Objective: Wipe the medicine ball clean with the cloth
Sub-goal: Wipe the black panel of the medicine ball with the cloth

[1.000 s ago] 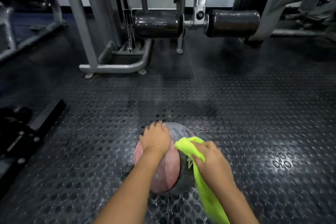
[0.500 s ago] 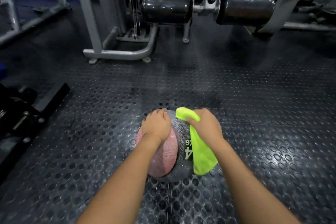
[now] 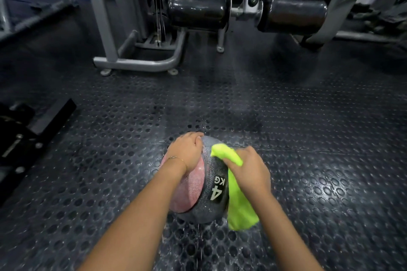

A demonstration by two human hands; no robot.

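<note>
While the medicine ball [image 3: 211,204] sits on the studded rubber floor [image 3: 308,138] toward 6 o'clock in the view, the wiping step looks to be in hand rather than finished. The ball is half pink, half dark speckled, and its "4 KG" mark faces up.

The neon-yellow cloth [image 3: 239,204] lies against the ball's 3 o'clock flank. One end pokes up past the crown near 1 o'clock and the rest hangs down toward 5 o'clock. The right hand [image 3: 248,171] has its fingers curled round the cloth's upper part and presses it onto the dark half. The left hand [image 3: 187,152] rests on the ball at about 11 o'clock, its fingers bent over the top and grasping the surface, apparently to steady it. A thin bracelet [image 3: 176,158] circles that wrist.

Judging from this, only the right side is under the cloth; the pink face at 9 o'clock and the underside look unreached. The next move probably calls for dragging the cloth across the crown or turning the ball under the left hand, with enough hold that it does not roll away.

A grey machine frame [image 3: 136,64] with black roller pads [image 3: 198,10] stands well apart at 12 o'clock. Some dark equipment [image 3: 33,134] lies at 9 o'clock.
</note>
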